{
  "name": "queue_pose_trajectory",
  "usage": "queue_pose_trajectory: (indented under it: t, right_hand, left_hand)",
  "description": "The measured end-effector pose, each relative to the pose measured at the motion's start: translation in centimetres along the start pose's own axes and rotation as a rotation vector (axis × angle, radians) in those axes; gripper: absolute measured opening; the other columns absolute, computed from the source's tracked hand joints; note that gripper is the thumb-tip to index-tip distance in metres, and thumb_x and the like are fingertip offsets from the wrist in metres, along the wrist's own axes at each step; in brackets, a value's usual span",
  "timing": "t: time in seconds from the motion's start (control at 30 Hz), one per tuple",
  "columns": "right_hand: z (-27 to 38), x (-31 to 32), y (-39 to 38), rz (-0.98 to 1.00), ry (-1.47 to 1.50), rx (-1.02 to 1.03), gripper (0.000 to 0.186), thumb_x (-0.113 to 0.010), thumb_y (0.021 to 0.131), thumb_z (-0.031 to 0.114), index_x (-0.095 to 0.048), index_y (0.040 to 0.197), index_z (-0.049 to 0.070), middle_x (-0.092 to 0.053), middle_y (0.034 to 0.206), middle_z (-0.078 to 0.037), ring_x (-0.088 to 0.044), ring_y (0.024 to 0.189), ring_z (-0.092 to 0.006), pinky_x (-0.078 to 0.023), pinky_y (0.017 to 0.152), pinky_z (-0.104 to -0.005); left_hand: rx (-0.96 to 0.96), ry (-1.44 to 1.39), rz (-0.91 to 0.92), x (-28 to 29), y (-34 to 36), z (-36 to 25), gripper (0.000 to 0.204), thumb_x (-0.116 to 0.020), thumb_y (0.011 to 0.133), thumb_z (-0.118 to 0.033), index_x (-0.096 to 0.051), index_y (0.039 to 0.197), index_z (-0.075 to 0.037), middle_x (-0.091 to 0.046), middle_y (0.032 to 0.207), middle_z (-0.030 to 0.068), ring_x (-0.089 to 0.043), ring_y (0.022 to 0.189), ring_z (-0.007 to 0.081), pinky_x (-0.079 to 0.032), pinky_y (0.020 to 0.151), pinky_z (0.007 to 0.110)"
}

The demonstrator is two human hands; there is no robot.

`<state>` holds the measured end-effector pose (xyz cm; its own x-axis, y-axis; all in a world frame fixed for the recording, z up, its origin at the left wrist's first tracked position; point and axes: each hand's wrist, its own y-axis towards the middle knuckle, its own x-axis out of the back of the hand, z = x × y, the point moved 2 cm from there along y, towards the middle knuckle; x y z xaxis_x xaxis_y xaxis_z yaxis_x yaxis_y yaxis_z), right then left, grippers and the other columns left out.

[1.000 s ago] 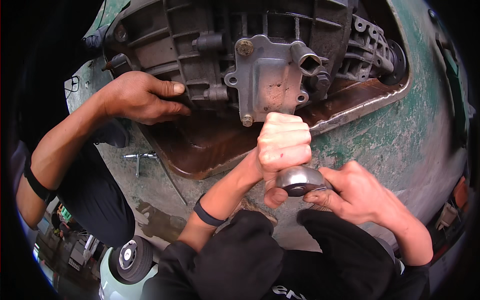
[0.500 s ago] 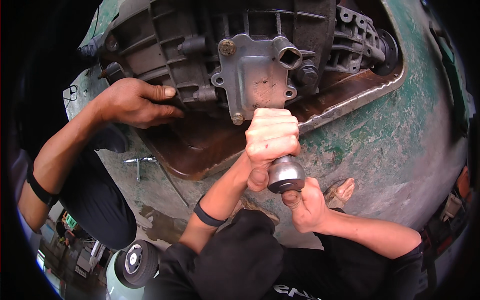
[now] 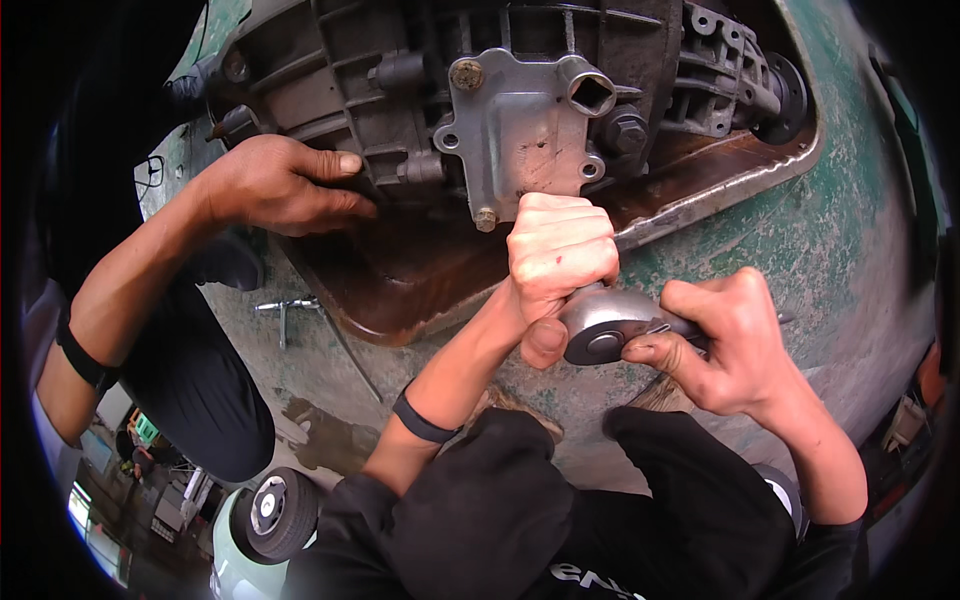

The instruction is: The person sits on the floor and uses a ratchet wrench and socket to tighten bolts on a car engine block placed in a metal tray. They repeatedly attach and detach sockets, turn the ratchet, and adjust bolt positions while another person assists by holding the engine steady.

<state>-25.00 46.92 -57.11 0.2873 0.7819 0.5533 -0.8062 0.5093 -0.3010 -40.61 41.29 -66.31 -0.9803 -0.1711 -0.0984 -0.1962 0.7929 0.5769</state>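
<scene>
Likely a heavy, stiff ratchet (image 3: 600, 322), hardly fragile, perhaps slippery if oily; best taken by the handle (image 3: 686, 328) and steadied at the broad end. Smooth grey metal, rounded, with a darker face bearing a round disc. Held just outside the near edge of the tray (image 3: 700, 210). Left hand (image 3: 562, 248): fingers pressed together, apparently around the ratchet's far end. Right hand (image 3: 728, 345): handle pinched between thumb and curled fingers.

A workshop is showing: a metal housing (image 3: 305, 95) is sitting in the tray (image 3: 700, 207), a T-handled tool (image 3: 283, 310) lying beside it.
</scene>
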Motion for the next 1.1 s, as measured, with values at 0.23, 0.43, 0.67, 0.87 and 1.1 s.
queue_pose_trajectory:
  t: [0.23,0.43,0.67,0.87,1.1]
  right_hand:
    - [1.8,-9.2,-2.4,-0.174,0.651,-0.163,0.034,-0.065,0.095,0.031,-0.059,0.087,-0.001,-0.05,0.051,-0.015,-0.054,0.043,-0.0321,-0.041,0.043,-0.0385]
    - [0.8,-0.2,-0.2,0.195,-0.021,-0.095,0.044,-0.07,0.087,0.042,-0.062,0.07,0.003,-0.046,0.042,-0.014,-0.055,0.041,-0.035,-0.044,0.044,-0.0421]
    - [0.5,1.1,0.4,0.079,-0.171,0.067,0.051,-0.077,0.078,0.044,-0.052,0.06,0.004,-0.045,0.044,-0.013,-0.05,0.043,-0.0373,-0.038,0.043,-0.0423]
    - [0.4,-6.0,-2.6,-0.091,0.513,-0.227,0.038,-0.062,0.097,0.037,-0.063,0.083,0.001,-0.049,0.049,-0.013,-0.054,0.042,-0.0258,-0.04,0.045,-0.0392]
    - [2.5,-10.0,-2.3,-0.174,0.707,-0.369,0.048,-0.051,0.101,0.043,-0.059,0.087,-0.002,-0.045,0.051,-0.01,-0.046,0.043,-0.0191,-0.036,0.045,-0.0371]
  left_hand:
    - [0.077,-0.083,0.056,0.5,-0.5,0.0,0.056,-0.033,0.088,-0.049,-0.044,0.056,-0.004,-0.039,0.053,0.0061,-0.039,0.043,0.0234,-0.03,0.044,0.035]
    - [0.059,-0.01,0.01,0.4,-0.9,0.2,0.059,-0.036,0.087,-0.053,-0.047,0.06,-0.002,-0.044,0.053,0.0072,-0.045,0.044,0.0237,-0.035,0.045,0.034]
    - [0.103,0.048,-0.028,0.0,0.1,-1.6,0.055,-0.038,0.085,-0.046,-0.061,0.067,0.001,-0.055,0.058,0.0102,-0.052,0.047,0.0237,-0.04,0.048,0.036]
    - [0.169,-0.069,-0.045,-0.4,0.1,-2.8,0.058,-0.035,0.087,-0.044,-0.065,0.07,0.002,-0.056,0.054,0.0101,-0.051,0.045,0.0231,-0.04,0.047,0.034]
    - [0.162,-0.143,0.032,0.4,0.3,-2.0,0.054,-0.036,0.087,-0.044,-0.06,0.064,-0.001,-0.053,0.055,0.011,-0.053,0.046,0.0269,-0.041,0.048,0.037]
